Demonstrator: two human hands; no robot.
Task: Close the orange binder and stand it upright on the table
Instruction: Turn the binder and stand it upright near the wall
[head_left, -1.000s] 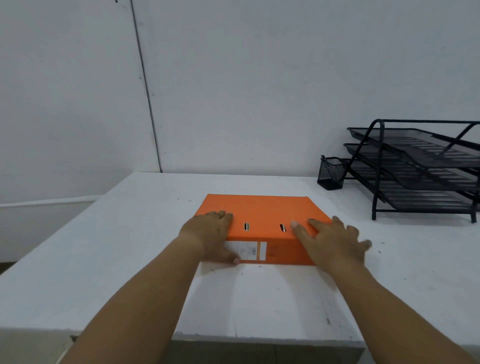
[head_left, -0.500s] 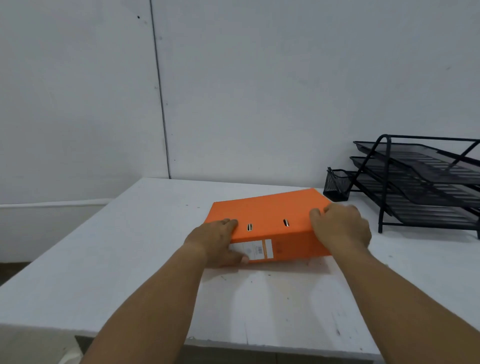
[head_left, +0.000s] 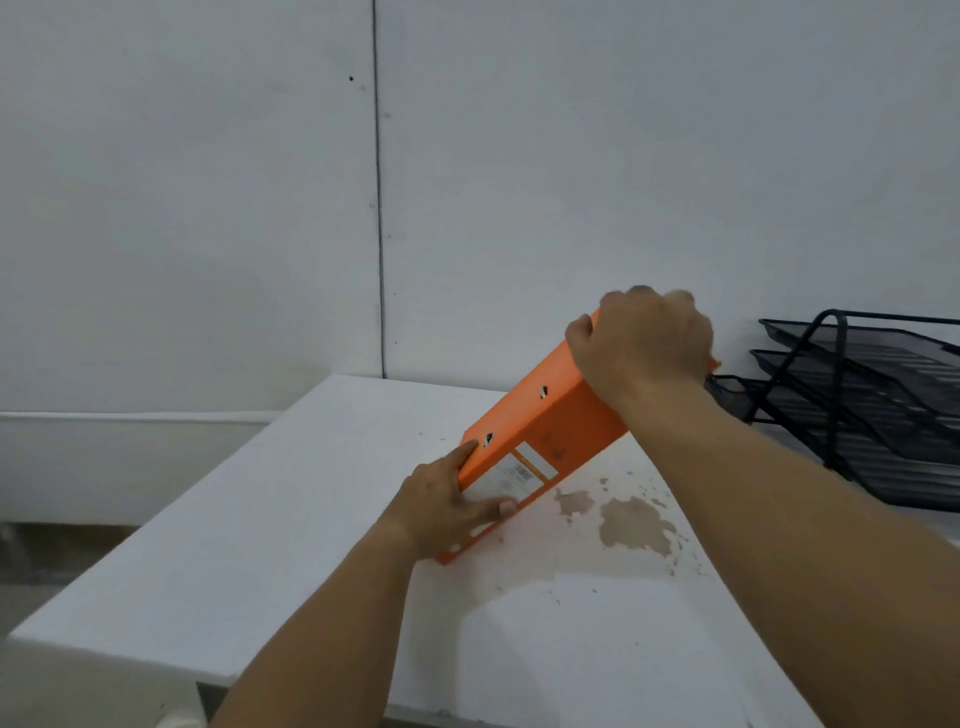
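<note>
I see the closed orange binder (head_left: 540, 441) tilted steeply, its lower corner on the worktop (head_left: 260, 519). My left hand (head_left: 447, 506) grasps its bottom end; my right hand (head_left: 644, 343) clenches its raised top end.

A white table (head_left: 291, 519) with a brownish stain (head_left: 631, 525) stands against pale grey wall panels (head_left: 208, 182) split by a dark vertical seam (head_left: 378, 208). A black mesh tray rack (head_left: 872, 405) sits just right of the raised hand.
</note>
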